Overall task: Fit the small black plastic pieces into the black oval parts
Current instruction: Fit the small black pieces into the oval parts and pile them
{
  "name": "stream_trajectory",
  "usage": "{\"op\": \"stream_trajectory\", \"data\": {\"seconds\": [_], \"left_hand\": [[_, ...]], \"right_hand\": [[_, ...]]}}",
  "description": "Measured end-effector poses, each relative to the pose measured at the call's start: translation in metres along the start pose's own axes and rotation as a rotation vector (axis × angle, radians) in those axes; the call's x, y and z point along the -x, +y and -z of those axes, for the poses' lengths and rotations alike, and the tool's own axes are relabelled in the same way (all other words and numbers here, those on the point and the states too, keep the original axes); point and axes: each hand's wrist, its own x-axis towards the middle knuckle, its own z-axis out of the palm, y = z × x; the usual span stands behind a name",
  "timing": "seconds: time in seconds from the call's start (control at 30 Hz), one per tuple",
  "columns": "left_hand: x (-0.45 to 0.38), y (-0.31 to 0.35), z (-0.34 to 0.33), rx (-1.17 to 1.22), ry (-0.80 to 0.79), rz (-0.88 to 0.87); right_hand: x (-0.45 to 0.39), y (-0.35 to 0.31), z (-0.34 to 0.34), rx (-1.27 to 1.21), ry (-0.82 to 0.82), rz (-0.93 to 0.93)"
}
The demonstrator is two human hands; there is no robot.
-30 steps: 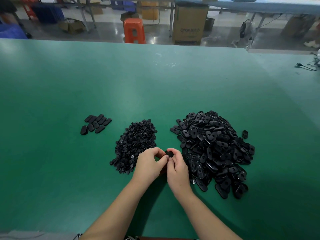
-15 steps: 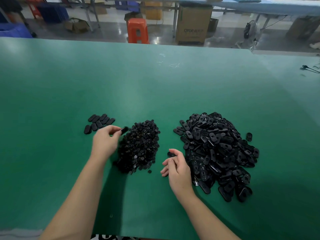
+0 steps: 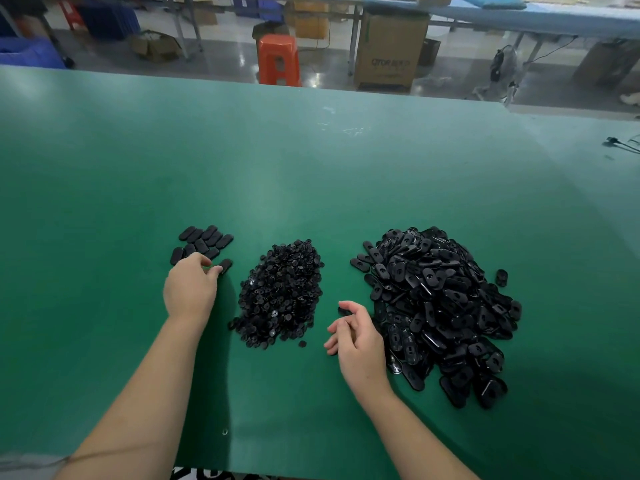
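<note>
Left hand (image 3: 190, 289) moved to finished ovals (image 3: 202, 242)

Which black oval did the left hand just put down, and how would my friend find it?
Start at the small black pile in the middle of the green table, then look left to the neat group of ovals. The oval lies at that group's near right corner, at the left hand's fingertips. It lies slightly apart from the tidy rows.

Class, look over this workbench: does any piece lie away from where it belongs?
Yes. One oval part lies alone right of the big pile, and one small piece sits just off the small pile. Nothing looks damaged.
</note>
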Motion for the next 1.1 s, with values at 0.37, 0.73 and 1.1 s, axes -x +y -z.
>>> {"op": "stream_trajectory", "data": {"seconds": [0.37, 0.73, 1.1], "left_hand": [[0.014, 0.014, -0.008, -0.190, -0.043, -0.190], [0.030, 0.090, -0.011, -0.050, -0.096, -0.407], [0.084, 0.166, -0.047, -0.261, -0.724, -0.849]], "right_hand": [[0.001, 0.001, -0.001, 0.028, -0.016, -0.006], [0.000, 0.002, -0.002, 0.069, -0.012, 0.001], [0.001, 0.002, -0.001, 0.055, 0.024, 0.037]]}}
